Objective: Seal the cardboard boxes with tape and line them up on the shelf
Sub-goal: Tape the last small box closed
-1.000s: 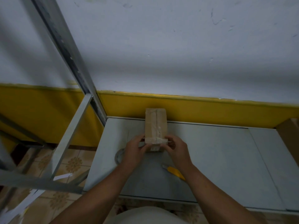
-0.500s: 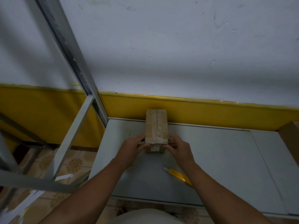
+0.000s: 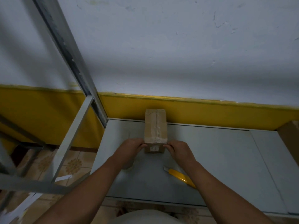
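Observation:
A small brown cardboard box [image 3: 155,126] with clear tape along its top seam stands on the grey shelf [image 3: 210,159], its far end against the yellow wall band. My left hand [image 3: 131,147] grips the box's near left corner, fingertips curled against its side. On the opposite near corner my right hand [image 3: 179,149] grips the box the same way. A white label shows on the box's near face between my hands.
A yellow utility knife [image 3: 181,175] lies on the shelf under my right forearm. Another cardboard box [image 3: 291,139] stands at the shelf's far right edge. Metal shelf uprights [image 3: 69,39] rise at left, with tiled floor below.
My hands slid from the tape end on the box's near face out to its two near corners. The view has shifted slightly, so the knife shows further right.

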A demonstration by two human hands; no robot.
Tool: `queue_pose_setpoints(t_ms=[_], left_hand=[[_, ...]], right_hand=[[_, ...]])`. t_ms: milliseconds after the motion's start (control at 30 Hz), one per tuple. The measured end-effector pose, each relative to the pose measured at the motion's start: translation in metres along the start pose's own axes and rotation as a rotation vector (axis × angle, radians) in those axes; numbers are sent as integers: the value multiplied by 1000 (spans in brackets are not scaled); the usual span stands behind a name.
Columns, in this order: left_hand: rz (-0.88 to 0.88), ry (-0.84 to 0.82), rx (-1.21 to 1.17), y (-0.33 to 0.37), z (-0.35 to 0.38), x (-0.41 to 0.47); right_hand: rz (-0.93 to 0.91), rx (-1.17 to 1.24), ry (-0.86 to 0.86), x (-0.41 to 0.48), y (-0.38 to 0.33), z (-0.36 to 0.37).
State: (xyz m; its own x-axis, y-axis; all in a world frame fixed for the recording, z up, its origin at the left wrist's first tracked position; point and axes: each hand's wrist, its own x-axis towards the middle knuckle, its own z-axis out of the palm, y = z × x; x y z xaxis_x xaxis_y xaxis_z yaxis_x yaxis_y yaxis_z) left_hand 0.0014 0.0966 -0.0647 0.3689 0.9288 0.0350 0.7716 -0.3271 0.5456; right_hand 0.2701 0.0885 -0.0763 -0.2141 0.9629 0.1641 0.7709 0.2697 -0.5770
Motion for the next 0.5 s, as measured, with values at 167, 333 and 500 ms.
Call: queue_pose_setpoints(t_ms=[167,333,500], left_hand=[[5,69,-37,4,-2,-3],[-35,-53,-21,10,-10,-8],[-85,-101,-92,11,-12,-14]], right_hand=[[10,-9,19,-3,-5,-1],[66,2,-68,-8,-11,-13],[103,57,-134,-15,-19,-16]])
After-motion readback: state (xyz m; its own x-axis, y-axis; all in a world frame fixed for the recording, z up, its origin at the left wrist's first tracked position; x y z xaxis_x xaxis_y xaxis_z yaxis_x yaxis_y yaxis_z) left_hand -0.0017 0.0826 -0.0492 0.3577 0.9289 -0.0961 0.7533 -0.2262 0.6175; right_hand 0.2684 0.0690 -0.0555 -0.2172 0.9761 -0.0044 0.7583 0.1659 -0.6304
